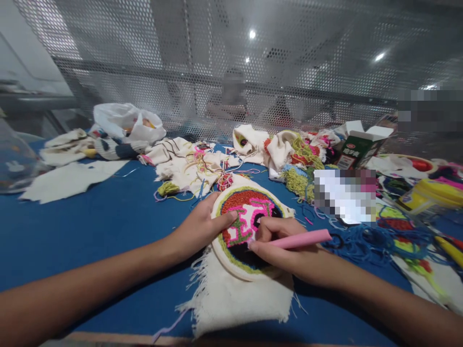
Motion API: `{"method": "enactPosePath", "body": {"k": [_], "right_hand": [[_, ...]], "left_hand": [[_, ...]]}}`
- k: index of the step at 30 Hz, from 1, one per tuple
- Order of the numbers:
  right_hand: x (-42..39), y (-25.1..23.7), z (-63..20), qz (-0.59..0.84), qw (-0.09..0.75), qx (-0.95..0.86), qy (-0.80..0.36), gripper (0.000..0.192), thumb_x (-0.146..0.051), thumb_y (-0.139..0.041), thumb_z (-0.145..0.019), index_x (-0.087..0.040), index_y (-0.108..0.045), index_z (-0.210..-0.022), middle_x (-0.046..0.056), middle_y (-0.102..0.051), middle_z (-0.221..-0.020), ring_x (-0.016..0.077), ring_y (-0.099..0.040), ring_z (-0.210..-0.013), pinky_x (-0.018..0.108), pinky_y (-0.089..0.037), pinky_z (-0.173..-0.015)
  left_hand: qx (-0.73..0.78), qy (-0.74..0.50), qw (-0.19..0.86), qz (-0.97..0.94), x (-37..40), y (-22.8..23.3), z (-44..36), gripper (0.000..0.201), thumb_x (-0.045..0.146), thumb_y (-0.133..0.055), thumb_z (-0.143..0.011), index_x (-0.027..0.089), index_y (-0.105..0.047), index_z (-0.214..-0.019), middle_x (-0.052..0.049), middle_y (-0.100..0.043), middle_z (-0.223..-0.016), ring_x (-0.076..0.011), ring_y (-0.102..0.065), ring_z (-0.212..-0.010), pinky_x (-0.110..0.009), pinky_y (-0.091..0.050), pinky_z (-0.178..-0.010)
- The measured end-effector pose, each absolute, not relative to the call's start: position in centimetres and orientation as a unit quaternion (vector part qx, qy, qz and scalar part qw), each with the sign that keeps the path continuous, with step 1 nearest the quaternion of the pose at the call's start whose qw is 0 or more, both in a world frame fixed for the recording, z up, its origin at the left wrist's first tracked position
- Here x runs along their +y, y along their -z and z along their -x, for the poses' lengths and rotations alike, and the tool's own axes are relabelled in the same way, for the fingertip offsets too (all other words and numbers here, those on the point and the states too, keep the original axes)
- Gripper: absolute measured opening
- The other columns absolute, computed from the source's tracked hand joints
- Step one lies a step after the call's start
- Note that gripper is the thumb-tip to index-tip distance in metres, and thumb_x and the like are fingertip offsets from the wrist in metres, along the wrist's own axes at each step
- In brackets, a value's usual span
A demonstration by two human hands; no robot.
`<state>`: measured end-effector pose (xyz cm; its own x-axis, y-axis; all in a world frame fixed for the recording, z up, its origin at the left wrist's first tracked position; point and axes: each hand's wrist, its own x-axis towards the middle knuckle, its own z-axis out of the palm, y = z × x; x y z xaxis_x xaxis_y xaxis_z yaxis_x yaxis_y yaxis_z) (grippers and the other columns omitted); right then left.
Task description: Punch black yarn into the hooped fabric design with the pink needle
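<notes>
A round wooden embroidery hoop stretched with cream cloth and a tufted design in pink, red, green and black lies on the blue table, directly between the two hands. The left hand rests on the hoop's left rim, its fingers loosely curled and the thumb laid across the yarn surface. The right hand is closed around a pink pen-shaped punch needle, its tip touching the design near the middle. Frayed cream cloth hangs from the hoop toward the table's near edge. Bare blue tabletop opens to the left. To the right, a tangle of blue yarn lies close beside the right wrist. Behind the hoop crowd cream fabric scraps with loose threads, a white plastic bag and an open green carton.
</notes>
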<state>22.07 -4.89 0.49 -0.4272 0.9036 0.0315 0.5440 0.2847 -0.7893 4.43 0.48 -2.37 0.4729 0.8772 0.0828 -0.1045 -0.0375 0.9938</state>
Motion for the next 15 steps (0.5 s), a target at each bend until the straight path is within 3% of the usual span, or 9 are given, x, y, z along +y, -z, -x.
{"method": "enactPosePath", "body": {"k": [4,15], "right_hand": [[-5.3,-0.5,-21.5,0.455,0.211,-0.805,-0.315,0.019,-0.027,-0.054,-0.078,-0.018,-0.043,-0.064,-0.005,-0.046,-0.057,0.008,-0.039,-0.051,0.019,-0.027,-0.046],[-6.0,1.0,-20.9,0.394,0.24,-0.885,-0.062,0.021,-0.024,-0.049,-0.081,-0.019,-0.042,-0.062,-0.005,-0.044,-0.054,0.007,-0.038,-0.045,0.02,-0.027,-0.046]], "left_hand": [[0.33,-0.436,0.588,-0.597,-0.2,2.1,-4.6,0.04,0.028,-0.061,-0.073,0.013,-0.047,-0.107,-0.007,-0.065,-0.1,-0.0216,-0.061,-0.086,-0.032,-0.048,-0.076],[0.323,-0.457,0.534,-0.634,-1.1,1.9,-4.3,0.041,0.031,-0.059,-0.077,0.015,-0.045,-0.112,-0.008,-0.062,-0.11,-0.0221,-0.059,-0.096,-0.03,-0.047,-0.079]]}}
